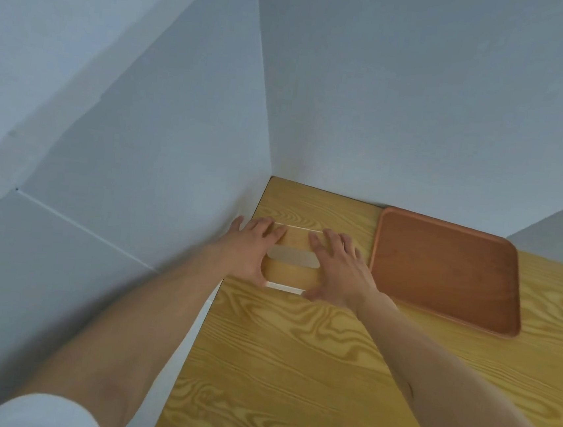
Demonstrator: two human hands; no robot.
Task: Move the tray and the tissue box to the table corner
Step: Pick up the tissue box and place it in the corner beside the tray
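A tissue box [296,240] with a wood-grain lid, white sides and an oval slot stands on the yellow wooden table [292,369] near its far left corner. My left hand [249,248] grips the box's left end, thumb at the near edge. My right hand [340,270] grips its right end, fingers spread over the lid. A brown wooden tray [446,274], nothing on it, lies flat to the right of the box, its far edge by the back wall. A narrow gap separates my right hand from the tray.
Grey-white walls [177,134] meet at the table's far left corner. The table's left edge runs close along the left wall. A strip of bare tabletop lies between the box and the back wall.
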